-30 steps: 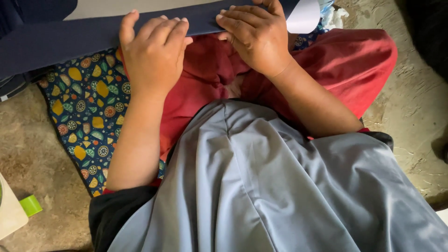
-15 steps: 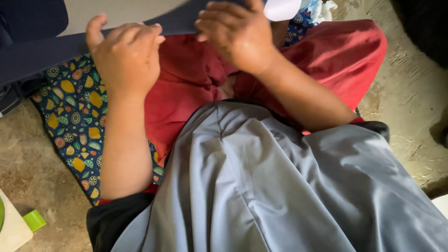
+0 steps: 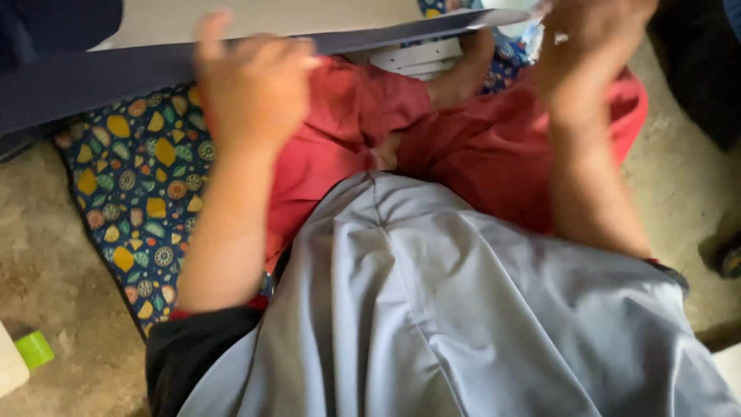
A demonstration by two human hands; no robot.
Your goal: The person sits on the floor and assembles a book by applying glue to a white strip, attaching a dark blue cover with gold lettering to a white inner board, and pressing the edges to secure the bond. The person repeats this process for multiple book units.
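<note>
Seated person viewed from above. A loose grey cloth garment (image 3: 463, 309) fills the lower centre, above a black fabric edge (image 3: 193, 351) at lower left. Beneath it lie the red cloth-covered legs (image 3: 478, 147), folded on a dark blue patterned mat with yellow and orange leaf shapes (image 3: 131, 193) spread over the rough tan concrete floor (image 3: 54, 293).

A long, flat, dark navy board (image 3: 100, 77) runs across the top of the view from the left edge to upper right, raised above the lap; its pale upper face (image 3: 262, 15) shows along the top. Under its right part sits a stack of white sheets (image 3: 417, 58).

The left hand (image 3: 255, 93), blurred, lies against the near edge of the navy board, fingers (image 3: 212, 35) curled up over it; whether it grips the board cannot be told. The right hand (image 3: 590, 35), also blurred, is at the board's right end, well apart from the left; its hold cannot be told.

A small lime-green cylindrical object (image 3: 35, 349) lies on the floor at lower left.
</note>
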